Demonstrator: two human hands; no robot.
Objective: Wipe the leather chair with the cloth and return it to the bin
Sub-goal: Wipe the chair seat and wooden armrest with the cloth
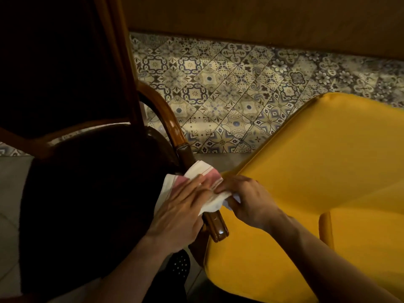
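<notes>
A dark leather chair (87, 193) with a glossy wooden frame fills the left side. Its right wooden armrest (216, 226) runs down toward me. A white cloth with pink stripes (209, 173) is draped over that armrest. My left hand (181, 213) lies flat on the cloth, pressing it onto the armrest. My right hand (244, 197) pinches the cloth's lower right edge between fingers and thumb. No bin is in view.
A yellow upholstered chair (317, 171) stands close against the armrest on the right. Patterned floor tiles (229, 88) stretch behind, ending at a brown wall. My dark dotted trouser leg (179, 265) shows below the hands.
</notes>
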